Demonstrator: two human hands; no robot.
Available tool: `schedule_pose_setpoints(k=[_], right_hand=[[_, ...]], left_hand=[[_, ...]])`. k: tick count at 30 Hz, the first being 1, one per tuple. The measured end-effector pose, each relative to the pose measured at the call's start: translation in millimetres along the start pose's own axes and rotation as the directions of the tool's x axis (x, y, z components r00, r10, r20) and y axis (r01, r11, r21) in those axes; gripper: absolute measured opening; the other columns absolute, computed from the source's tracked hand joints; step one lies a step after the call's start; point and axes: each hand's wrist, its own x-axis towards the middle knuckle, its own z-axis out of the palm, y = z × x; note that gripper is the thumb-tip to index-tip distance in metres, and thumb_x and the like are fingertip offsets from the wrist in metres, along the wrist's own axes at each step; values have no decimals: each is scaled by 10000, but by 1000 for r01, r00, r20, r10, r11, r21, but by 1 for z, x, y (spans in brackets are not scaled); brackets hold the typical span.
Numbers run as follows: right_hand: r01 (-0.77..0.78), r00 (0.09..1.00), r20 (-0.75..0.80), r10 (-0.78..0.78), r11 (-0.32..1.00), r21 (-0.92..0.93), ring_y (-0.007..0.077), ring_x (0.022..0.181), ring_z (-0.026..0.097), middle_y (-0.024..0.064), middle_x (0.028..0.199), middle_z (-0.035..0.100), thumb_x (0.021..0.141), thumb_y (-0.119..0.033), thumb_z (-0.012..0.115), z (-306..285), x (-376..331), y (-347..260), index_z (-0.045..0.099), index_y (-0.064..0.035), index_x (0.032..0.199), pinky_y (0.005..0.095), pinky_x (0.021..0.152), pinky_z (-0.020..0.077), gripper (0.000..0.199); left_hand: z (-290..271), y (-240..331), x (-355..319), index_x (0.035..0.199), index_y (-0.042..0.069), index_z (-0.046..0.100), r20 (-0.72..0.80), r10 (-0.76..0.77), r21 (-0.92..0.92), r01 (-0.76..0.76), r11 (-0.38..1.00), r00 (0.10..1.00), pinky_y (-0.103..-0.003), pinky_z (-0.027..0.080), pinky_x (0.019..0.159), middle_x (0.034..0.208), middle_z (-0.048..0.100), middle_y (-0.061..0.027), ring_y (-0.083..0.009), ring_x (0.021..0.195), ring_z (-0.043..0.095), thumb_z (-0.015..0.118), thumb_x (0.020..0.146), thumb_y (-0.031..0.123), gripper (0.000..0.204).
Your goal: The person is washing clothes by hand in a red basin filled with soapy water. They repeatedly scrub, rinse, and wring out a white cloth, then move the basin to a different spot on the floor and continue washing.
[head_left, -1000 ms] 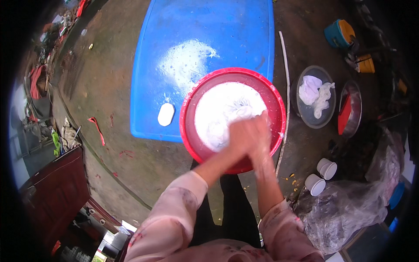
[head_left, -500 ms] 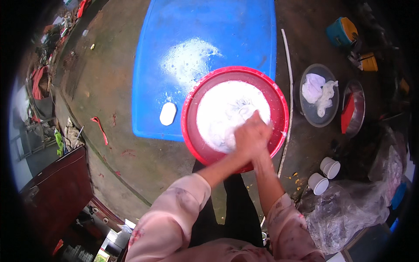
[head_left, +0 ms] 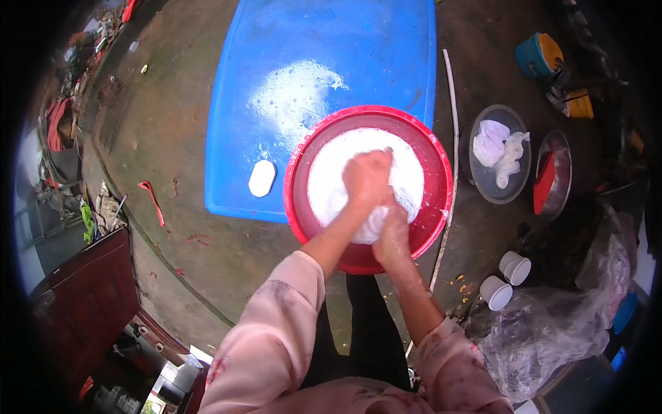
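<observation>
Inside the red basin (head_left: 294,207), white soapy water (head_left: 355,141) surrounds a wet white cloth (head_left: 367,228). My left hand (head_left: 367,178) is closed in a fist over the basin's middle, gripping a part of the cloth. Nearer to me and a little to the right, my right hand (head_left: 393,233) is closed on the same cloth, its fingers partly hidden by the cloth and foam. A white oval soap bar or dish (head_left: 262,179) lies left of the basin on the blue tabletop (head_left: 234,138).
A grey basin (head_left: 477,174) holding pale cloths stands to the right, beside a metal bowl (head_left: 562,186) with something red in it. A long white pipe (head_left: 453,117) runs past the red basin. Two white tubs (head_left: 496,292) and crumpled clear plastic sheeting (head_left: 545,331) lie nearer me.
My left hand has moved up and left, away from my right hand. The right hand has come lower, and the two now sit apart on the cloth.
</observation>
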Motion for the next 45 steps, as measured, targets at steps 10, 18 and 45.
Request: schedule_pose_setpoints(k=[10, 18, 45], right_hand=[[168, 986, 31, -165, 970, -176, 313, 979, 603, 147, 991, 634, 929, -244, 503, 28, -16, -14, 588, 14, 1180, 381, 866, 485, 369], [125, 985, 156, -72, 924, -361, 131, 927, 557, 27, 949, 573, 1002, -328, 455, -2, 1, -29, 481, -11, 1287, 384, 805, 488, 427], [-90, 974, 182, 136, 967, -238, 190, 1003, 582, 83, 1050, 619, 977, -488, 465, -11, 3, -53, 562, -102, 944, 348, 895, 470, 399]], left_hand=[[15, -43, 15, 652, 69, 643, -104, -37, -341, -1, 940, 994, -443, 448, 511, 596, 606, -163, -322, 523, 603, 574, 862, 286, 310], [-28, -7, 48, 638, 70, 639, 322, -170, -177, 235, 956, 931, -468, 482, 548, 650, 652, -139, -323, 582, 646, 643, 786, 305, 278], [-4, -37, 6, 715, 73, 649, -122, 137, -39, -143, 989, 983, -402, 471, 583, 631, 623, -153, -280, 571, 598, 578, 907, 300, 305]])
